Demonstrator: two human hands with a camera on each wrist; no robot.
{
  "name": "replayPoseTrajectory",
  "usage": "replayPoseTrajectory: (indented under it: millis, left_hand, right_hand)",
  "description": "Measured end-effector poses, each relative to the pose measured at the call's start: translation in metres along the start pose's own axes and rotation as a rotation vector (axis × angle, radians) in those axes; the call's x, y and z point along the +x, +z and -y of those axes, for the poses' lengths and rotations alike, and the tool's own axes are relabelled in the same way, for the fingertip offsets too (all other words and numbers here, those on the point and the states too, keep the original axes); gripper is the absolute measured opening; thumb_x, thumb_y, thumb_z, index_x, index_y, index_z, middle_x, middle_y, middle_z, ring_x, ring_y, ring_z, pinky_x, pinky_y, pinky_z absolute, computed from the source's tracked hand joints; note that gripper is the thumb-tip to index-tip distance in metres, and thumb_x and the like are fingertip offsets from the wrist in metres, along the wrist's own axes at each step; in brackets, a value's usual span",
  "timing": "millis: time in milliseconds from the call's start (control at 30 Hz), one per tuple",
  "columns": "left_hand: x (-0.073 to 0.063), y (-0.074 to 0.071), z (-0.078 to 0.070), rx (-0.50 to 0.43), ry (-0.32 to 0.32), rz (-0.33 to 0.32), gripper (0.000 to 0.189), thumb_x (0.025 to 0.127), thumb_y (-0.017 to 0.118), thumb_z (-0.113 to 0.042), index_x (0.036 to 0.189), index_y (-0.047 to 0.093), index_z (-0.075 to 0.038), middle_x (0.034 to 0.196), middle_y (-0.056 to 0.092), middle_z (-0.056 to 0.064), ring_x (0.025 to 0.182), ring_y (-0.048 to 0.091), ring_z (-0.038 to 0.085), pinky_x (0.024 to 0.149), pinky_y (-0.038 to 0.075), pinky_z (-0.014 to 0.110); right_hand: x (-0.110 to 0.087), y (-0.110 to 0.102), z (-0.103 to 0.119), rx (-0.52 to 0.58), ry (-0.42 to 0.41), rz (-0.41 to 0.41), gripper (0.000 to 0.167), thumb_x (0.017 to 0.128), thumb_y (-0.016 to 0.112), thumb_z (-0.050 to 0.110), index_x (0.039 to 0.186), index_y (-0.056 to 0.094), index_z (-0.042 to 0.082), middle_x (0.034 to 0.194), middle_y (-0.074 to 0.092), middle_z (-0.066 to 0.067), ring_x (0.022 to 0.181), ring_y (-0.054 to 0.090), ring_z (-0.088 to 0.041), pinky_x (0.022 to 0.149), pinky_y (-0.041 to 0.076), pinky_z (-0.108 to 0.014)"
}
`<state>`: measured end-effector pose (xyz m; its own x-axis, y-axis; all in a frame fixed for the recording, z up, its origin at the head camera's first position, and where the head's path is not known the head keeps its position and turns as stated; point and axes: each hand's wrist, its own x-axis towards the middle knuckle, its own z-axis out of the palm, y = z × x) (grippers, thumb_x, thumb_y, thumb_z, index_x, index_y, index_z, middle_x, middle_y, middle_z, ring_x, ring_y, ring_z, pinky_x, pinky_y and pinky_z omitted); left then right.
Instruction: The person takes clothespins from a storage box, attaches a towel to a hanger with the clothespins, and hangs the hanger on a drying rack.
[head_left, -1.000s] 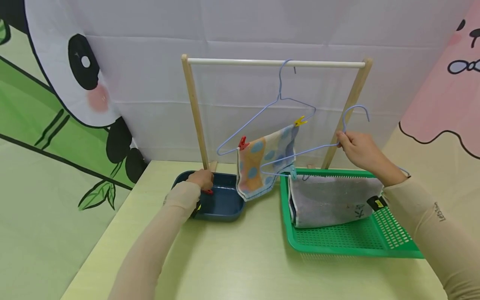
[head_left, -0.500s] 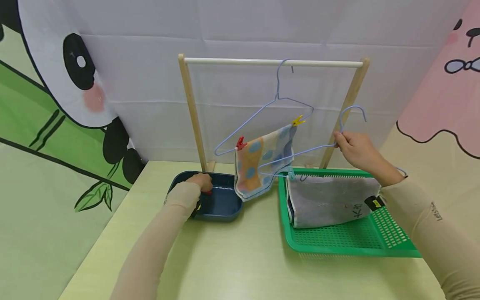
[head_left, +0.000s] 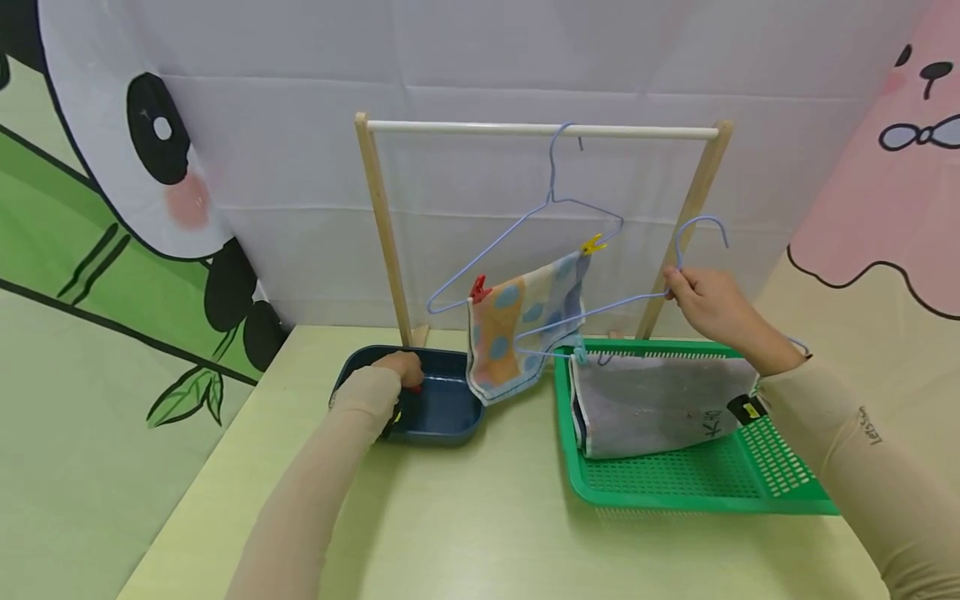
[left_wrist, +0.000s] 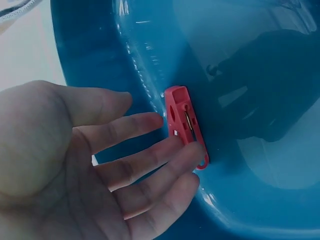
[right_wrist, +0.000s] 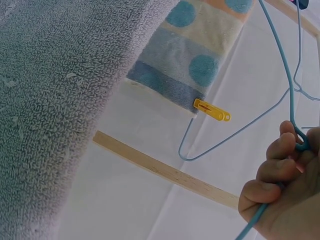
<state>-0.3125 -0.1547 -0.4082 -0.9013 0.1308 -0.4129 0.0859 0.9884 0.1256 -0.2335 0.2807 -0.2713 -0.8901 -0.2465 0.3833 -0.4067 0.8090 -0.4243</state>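
My left hand [head_left: 402,367] is down in the dark blue tray [head_left: 450,425]. Its fingers are loosely bent, with the fingertips at a red clothespin [left_wrist: 186,122] on the tray's bottom; the thumb stays apart from it. My right hand [head_left: 712,308] grips a blue wire hanger [head_left: 622,302] just under its hook. From that hanger a grey towel [head_left: 652,408] hangs over the green basket, a teal clothespin [head_left: 579,350] at its left corner. Behind, a dotted towel [head_left: 521,329] hangs on a second hanger [head_left: 491,246], fixed by a red peg [head_left: 478,289] and a yellow peg [right_wrist: 212,109].
A wooden rack with a white rail [head_left: 465,127] stands at the back of the table [head_left: 450,517] and bears the second hanger. The green basket [head_left: 675,502] sits at right, partly under the grey towel. Cartoon-printed cloth covers the walls behind.
The head view shifts slightly. Both hands stay nearly where they were, the right one with the hanger, the left one in the tray.
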Motion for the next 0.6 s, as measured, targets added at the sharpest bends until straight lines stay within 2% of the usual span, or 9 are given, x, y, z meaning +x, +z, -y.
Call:
replayPoseTrajectory:
  millis: [267,333,467,600]
  left_hand:
    - [0.004,0.0,-0.001,0.048,0.024,0.015,0.034,0.095,0.045,-0.016,0.122,0.06,-0.003,0.119,0.057,0.014,0.091,0.05,0.025,0.086,0.043,0.039]
    - [0.006,0.001,-0.001,0.062,0.034,0.017,0.03,0.095,0.045,-0.016,0.116,0.063,-0.003,0.109,0.06,0.013,0.087,0.051,0.024,0.082,0.044,0.036]
    - [0.01,0.001,-0.001,0.078,0.033,0.02,0.021,0.093,0.047,-0.015,0.093,0.066,-0.005,0.087,0.058,0.008,0.078,0.051,0.022,0.072,0.043,0.033]
    - [0.015,0.001,0.0,0.048,-0.014,0.041,0.02,0.093,0.048,-0.016,0.085,0.064,-0.007,0.086,0.058,0.009,0.08,0.054,0.024,0.073,0.045,0.036]
  right_hand:
    - [0.0,0.0,-0.001,-0.003,0.003,-0.001,0.048,0.105,0.032,0.027,0.087,0.065,-0.003,0.072,0.062,-0.011,0.079,0.06,-0.034,0.063,0.042,-0.04]
    - [0.0,0.0,-0.001,-0.007,0.004,0.002,0.047,0.105,0.032,0.026,0.087,0.065,-0.003,0.073,0.062,-0.011,0.078,0.059,-0.034,0.063,0.042,-0.04]
    - [0.001,0.0,0.001,-0.022,0.002,0.009,0.046,0.105,0.033,0.024,0.087,0.066,-0.003,0.072,0.062,-0.01,0.077,0.059,-0.033,0.062,0.041,-0.038]
    - [0.002,0.0,0.003,-0.026,0.001,0.014,0.046,0.105,0.032,0.023,0.087,0.066,-0.003,0.072,0.062,-0.01,0.076,0.059,-0.031,0.061,0.041,-0.037]
